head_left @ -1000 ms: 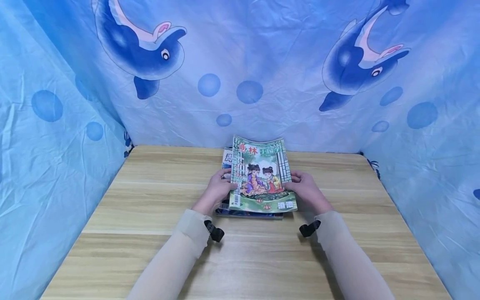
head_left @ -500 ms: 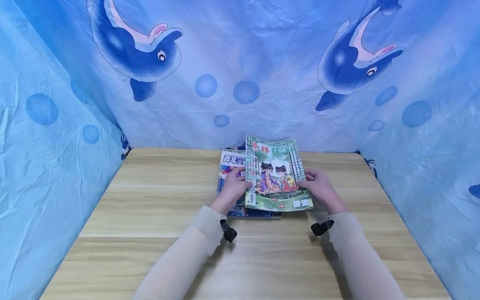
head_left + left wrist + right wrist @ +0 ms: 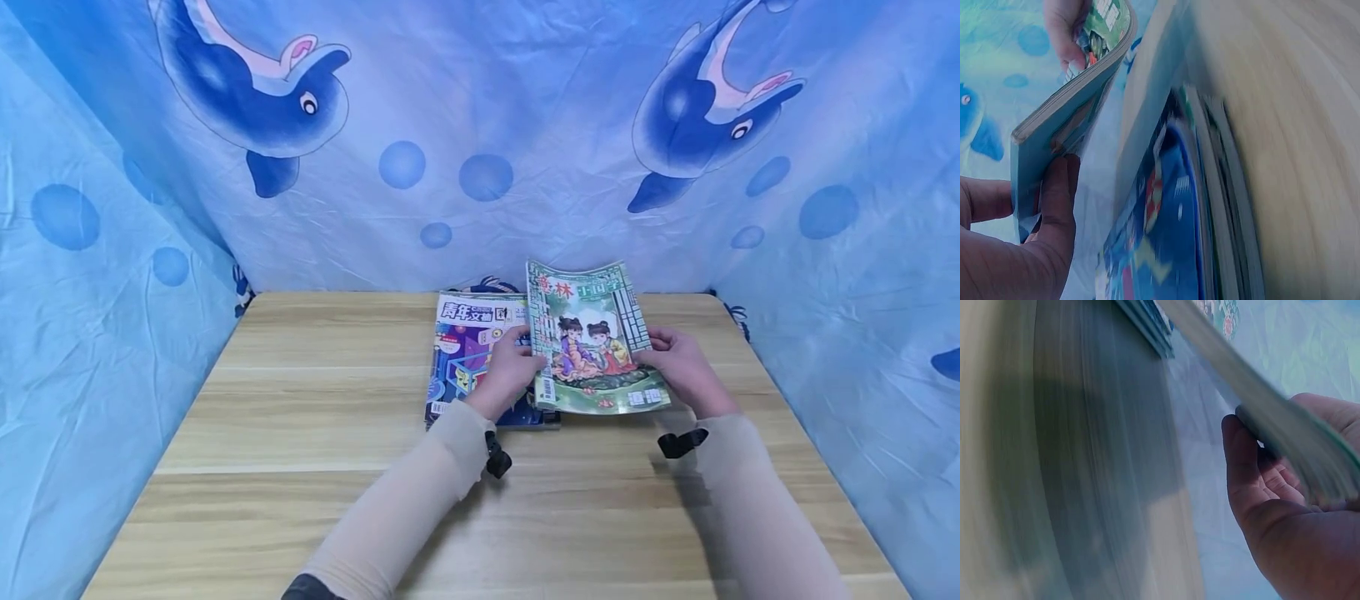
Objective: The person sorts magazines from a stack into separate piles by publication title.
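A green magazine (image 3: 592, 342) with two cartoon children on its cover is held up between both hands. My left hand (image 3: 512, 371) grips its left edge, thumb on the cover and fingers behind, as the left wrist view shows. On the opposite edge my right hand (image 3: 686, 367) pinches it the same way. The magazine's pages bow slightly, and the left wrist view shows it raised above the table. Below and to the left lies a stack of magazines, topped by a blue-purple magazine (image 3: 457, 354); the green magazine and left hand partly cover it.
The wood-grain table (image 3: 300, 400) ends at a blue curtain (image 3: 420, 75) printed with dolphins and bubbles, which encloses the back and both sides. Black camera bands (image 3: 497, 457) sit on the wrists below pale sleeves.
Both hands have carried the green magazine to the right, off most of the stack. More of the blue-purple cover beneath now shows.
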A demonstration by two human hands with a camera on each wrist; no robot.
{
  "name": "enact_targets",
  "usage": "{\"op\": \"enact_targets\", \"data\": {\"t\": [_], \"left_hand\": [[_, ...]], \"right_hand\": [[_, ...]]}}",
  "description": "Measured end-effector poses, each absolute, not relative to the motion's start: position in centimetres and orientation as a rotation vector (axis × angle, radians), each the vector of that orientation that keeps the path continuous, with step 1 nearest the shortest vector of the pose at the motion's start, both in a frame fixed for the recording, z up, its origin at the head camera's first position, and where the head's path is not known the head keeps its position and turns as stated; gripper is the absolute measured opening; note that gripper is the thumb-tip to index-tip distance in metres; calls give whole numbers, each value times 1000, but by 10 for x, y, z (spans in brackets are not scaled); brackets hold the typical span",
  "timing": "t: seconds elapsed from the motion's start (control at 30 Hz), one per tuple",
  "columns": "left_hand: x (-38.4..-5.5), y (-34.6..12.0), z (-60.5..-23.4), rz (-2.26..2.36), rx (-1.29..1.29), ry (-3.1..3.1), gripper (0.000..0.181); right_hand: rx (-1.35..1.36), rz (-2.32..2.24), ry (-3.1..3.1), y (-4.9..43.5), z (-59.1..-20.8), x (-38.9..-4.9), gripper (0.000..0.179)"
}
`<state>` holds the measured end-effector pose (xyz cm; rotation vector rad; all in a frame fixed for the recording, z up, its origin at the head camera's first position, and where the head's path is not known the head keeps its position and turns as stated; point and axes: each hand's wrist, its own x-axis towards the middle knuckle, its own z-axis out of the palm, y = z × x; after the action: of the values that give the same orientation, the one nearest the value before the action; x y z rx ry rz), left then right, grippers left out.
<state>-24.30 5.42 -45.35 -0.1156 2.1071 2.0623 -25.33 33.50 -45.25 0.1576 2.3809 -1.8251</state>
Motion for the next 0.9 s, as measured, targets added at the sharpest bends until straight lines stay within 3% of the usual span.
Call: {"op": "enact_targets", "data": {"t": [0.9], "left_hand": [[-254, 159, -452, 1854, -129, 2297, 68]], "right_hand": [[346, -1523, 2664, 423, -455, -256, 65]]}}
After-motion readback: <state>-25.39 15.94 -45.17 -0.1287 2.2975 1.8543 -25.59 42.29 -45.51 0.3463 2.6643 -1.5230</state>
